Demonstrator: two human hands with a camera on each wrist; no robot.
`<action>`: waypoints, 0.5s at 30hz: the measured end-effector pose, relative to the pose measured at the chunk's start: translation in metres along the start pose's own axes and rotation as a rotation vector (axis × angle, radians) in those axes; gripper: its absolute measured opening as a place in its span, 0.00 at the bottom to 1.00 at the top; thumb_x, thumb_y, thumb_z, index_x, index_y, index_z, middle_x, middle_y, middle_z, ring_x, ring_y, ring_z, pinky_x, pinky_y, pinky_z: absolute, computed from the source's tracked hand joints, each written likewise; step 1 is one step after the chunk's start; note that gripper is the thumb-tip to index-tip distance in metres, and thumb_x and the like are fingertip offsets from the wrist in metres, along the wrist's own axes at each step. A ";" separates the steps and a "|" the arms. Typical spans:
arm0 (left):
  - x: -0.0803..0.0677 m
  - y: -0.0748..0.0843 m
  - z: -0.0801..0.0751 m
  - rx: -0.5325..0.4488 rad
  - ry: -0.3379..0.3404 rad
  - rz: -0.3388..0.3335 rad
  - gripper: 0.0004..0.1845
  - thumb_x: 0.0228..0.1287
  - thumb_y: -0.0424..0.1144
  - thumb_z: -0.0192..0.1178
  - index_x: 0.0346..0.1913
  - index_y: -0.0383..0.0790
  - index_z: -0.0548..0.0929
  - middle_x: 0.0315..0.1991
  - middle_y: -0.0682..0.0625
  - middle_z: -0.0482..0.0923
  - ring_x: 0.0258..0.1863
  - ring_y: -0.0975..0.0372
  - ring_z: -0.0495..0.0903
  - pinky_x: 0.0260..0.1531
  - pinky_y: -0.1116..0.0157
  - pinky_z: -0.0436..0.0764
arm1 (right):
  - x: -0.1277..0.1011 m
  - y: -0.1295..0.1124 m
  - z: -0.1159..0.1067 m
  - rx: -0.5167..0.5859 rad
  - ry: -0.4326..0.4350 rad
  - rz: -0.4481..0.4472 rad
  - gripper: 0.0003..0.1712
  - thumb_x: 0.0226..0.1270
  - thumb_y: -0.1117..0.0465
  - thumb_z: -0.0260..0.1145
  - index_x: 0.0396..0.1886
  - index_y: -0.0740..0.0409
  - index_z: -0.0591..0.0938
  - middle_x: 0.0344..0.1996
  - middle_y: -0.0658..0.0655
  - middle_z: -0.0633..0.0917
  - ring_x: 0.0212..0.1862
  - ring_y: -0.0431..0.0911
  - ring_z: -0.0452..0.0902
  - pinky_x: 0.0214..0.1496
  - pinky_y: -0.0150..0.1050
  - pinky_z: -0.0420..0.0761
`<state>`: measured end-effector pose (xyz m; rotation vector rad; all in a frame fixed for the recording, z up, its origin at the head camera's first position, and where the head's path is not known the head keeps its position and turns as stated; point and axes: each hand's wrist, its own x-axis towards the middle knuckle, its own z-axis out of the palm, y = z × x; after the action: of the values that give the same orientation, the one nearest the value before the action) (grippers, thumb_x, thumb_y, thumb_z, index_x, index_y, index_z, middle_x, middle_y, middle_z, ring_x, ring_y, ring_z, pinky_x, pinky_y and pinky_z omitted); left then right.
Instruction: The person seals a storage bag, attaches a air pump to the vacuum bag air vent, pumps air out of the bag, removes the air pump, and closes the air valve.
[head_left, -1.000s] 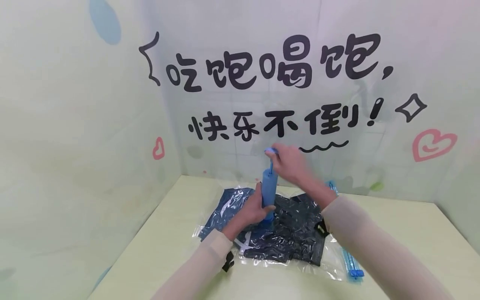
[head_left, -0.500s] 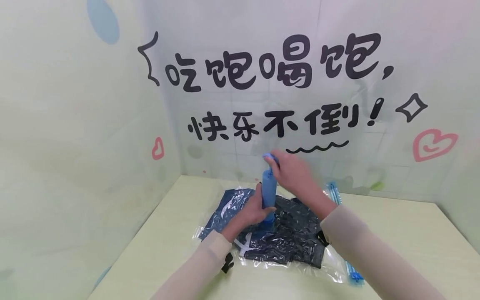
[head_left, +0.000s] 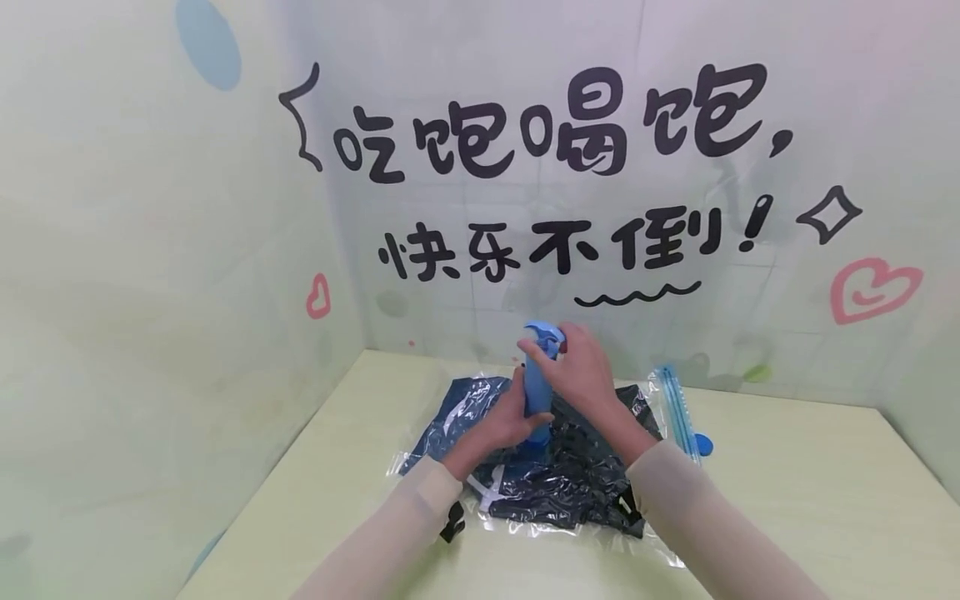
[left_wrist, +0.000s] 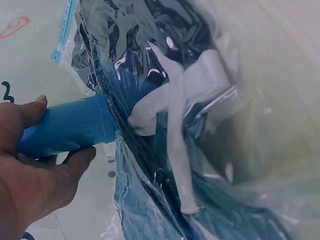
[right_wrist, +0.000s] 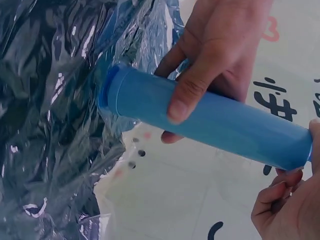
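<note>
Reaches in from the near edge with both arms in pale sleeves (head_left: pixel 386 525); wears a black piece (head_left: pixel 453 523) by the left cuff; works over a pale bench (head_left: pixel 810 483). Has on it, under both hands, a clear plastic bag (head_left: pixel 663 546), lying flat, wrinkled and glossy; shows through the plastic dark cloth (head_left: pixel 570 496), blackish toward the right and deep blue toward the left; shows also a white band (left_wrist: pixel 176 105) near the front of the bag, looped and crossed in the left wrist view.

Grips the barrel of a blue pump (head_left: pixel 537 392) with the left hand (head_left: pixel 507 418), well closed round it, with thumb across the near side and fingers on the other; holds the pump upright over the middle of the bag, with base touching the plastic; curls the right hand (head_left: pixel 587 367) round the handle (head_left: pixel 546 332), close over the top of the barrel, with thumb pointing left and fingers partly hidden.

Runs along the right edge of the bag with a blue zip strip (head_left: pixel 678 412); shows just beside it a small round blue piece (head_left: pixel 702 444). Ends, farthest off, at a pale wall with black Chinese lettering (head_left: pixel 555 125) in two lines; carries there a pink heart (head_left: pixel 873 290) toward the right.
</note>
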<state>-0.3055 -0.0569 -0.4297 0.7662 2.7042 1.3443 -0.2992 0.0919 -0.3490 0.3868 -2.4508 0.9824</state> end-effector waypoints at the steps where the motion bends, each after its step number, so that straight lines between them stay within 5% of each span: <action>1: 0.001 0.000 -0.001 0.004 -0.007 0.017 0.49 0.72 0.33 0.63 0.78 0.26 0.37 0.69 0.25 0.60 0.67 0.38 0.67 0.62 0.45 0.70 | -0.001 0.001 0.002 0.004 0.014 0.014 0.32 0.62 0.35 0.72 0.33 0.60 0.77 0.28 0.57 0.75 0.27 0.50 0.69 0.29 0.44 0.69; 5: 0.000 -0.004 -0.006 0.071 -0.061 0.069 0.52 0.70 0.35 0.65 0.77 0.22 0.34 0.71 0.23 0.57 0.68 0.38 0.66 0.63 0.46 0.68 | -0.008 0.006 0.012 -0.012 0.023 0.020 0.37 0.56 0.35 0.77 0.45 0.65 0.82 0.35 0.59 0.79 0.32 0.51 0.74 0.32 0.47 0.74; 9: -0.006 -0.014 -0.012 0.280 -0.152 0.070 0.47 0.69 0.42 0.67 0.75 0.20 0.50 0.70 0.28 0.63 0.68 0.41 0.68 0.66 0.46 0.65 | -0.014 0.009 0.019 -0.016 0.026 0.044 0.39 0.56 0.39 0.78 0.51 0.69 0.82 0.36 0.61 0.78 0.30 0.52 0.72 0.30 0.47 0.75; 11: -0.010 -0.020 -0.013 0.386 -0.217 0.029 0.43 0.71 0.47 0.65 0.75 0.23 0.57 0.71 0.32 0.64 0.71 0.43 0.64 0.69 0.45 0.59 | -0.015 0.009 0.019 -0.013 0.039 0.057 0.40 0.56 0.40 0.79 0.53 0.70 0.81 0.37 0.62 0.77 0.30 0.52 0.72 0.30 0.48 0.75; 15: -0.020 -0.026 -0.014 0.504 -0.340 -0.100 0.44 0.74 0.58 0.58 0.79 0.32 0.57 0.79 0.39 0.51 0.77 0.42 0.46 0.71 0.41 0.48 | -0.015 0.010 0.019 0.003 0.024 0.057 0.40 0.59 0.39 0.77 0.53 0.72 0.81 0.37 0.63 0.77 0.32 0.52 0.72 0.32 0.48 0.76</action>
<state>-0.3024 -0.0893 -0.4440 0.7816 2.7619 0.4506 -0.2968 0.0866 -0.3741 0.3067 -2.4509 1.0089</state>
